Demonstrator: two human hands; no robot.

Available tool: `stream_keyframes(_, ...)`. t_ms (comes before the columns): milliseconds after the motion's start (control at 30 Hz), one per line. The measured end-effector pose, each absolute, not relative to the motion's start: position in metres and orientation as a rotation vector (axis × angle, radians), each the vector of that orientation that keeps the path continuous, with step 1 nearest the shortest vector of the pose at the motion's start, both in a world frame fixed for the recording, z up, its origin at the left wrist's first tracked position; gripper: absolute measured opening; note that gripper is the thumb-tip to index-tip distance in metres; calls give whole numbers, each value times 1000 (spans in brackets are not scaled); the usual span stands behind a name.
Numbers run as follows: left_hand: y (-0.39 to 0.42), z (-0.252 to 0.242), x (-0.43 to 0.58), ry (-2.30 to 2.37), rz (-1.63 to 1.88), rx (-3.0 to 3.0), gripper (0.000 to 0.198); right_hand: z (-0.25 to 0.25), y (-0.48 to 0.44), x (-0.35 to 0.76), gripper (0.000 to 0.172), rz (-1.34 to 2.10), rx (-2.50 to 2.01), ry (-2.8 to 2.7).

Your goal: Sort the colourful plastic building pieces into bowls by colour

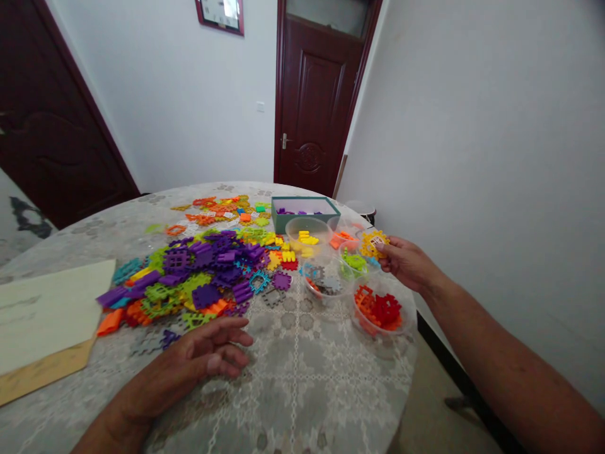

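A heap of flat plastic interlocking pieces [203,274] in purple, green, orange and blue covers the middle of a round table [302,378] with a lace cloth. My left hand [208,354] rests on the cloth just in front of the heap, fingers loosely stretched out, holding nothing. My right hand [406,261] reaches to the table's right edge and pinches a yellow piece [373,243] above several clear bowls. One bowl [380,312] holds red and orange pieces, another [354,261] green ones, another [326,284] grey ones, another [307,236] yellow ones.
A teal box [305,211] with purple pieces stands behind the bowls. More orange and green pieces [222,211] lie at the far side. A pale sheet on brown card [47,315] lies at the left. A white wall runs close along the right; dark doors stand behind.
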State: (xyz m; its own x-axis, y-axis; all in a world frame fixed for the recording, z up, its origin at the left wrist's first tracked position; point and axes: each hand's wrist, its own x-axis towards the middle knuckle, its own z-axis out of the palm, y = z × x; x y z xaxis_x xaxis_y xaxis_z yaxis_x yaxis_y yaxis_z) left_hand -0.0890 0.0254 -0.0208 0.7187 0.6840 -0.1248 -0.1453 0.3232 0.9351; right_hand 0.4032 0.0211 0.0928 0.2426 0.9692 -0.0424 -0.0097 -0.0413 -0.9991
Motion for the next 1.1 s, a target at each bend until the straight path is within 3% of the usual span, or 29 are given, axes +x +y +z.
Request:
stream_keyframes(533, 26, -16, -91, 732, 600, 1071, 60, 69, -2, 411, 39, 1168, -1344, -979)
stream_keyframes(933, 29, -17, -95, 757, 564, 1091, 60, 70, -51, 429, 36, 977, -1389, -885)
stream_keyframes(1100, 28, -15, -94, 746, 587, 1103, 63, 60, -72, 425, 27, 771, -1501, -1031)
